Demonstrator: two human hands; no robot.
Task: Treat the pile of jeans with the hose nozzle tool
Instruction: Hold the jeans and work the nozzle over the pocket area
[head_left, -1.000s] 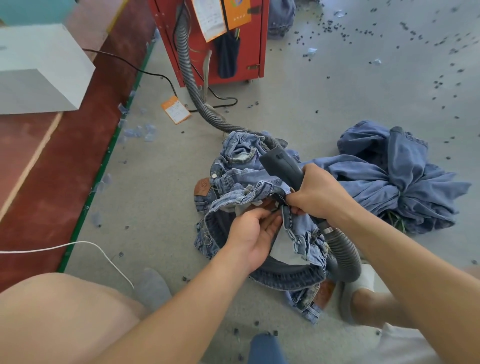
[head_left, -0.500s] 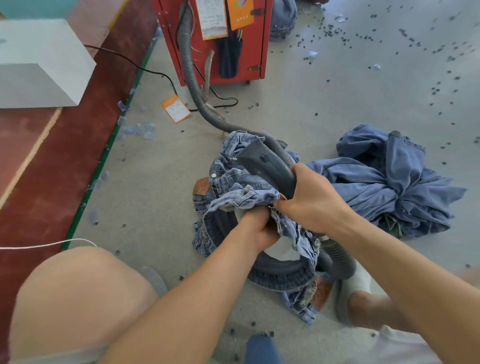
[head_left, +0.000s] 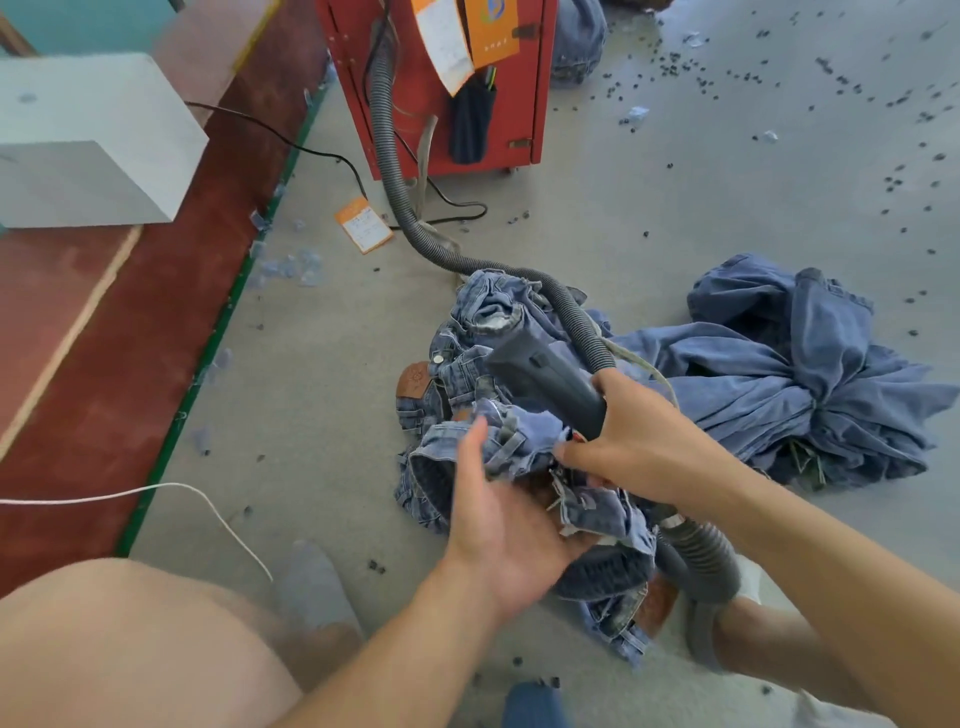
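Our right hand (head_left: 639, 447) grips the nozzle (head_left: 545, 376) over the jeans (head_left: 467, 364) — on the floor before the red cabinet (head_left: 519, 104). Our left hand (head_left: 498, 525) — fingers straight — touches the denim.

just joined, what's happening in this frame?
A person crouches over a pile of jeans on the floor. The right hand grips the grey hose nozzle tool, whose tip points into the denim. The left hand lies open against a bunched waistband. The ribbed hose runs back to a red machine. Another heap of jeans lies to the right.
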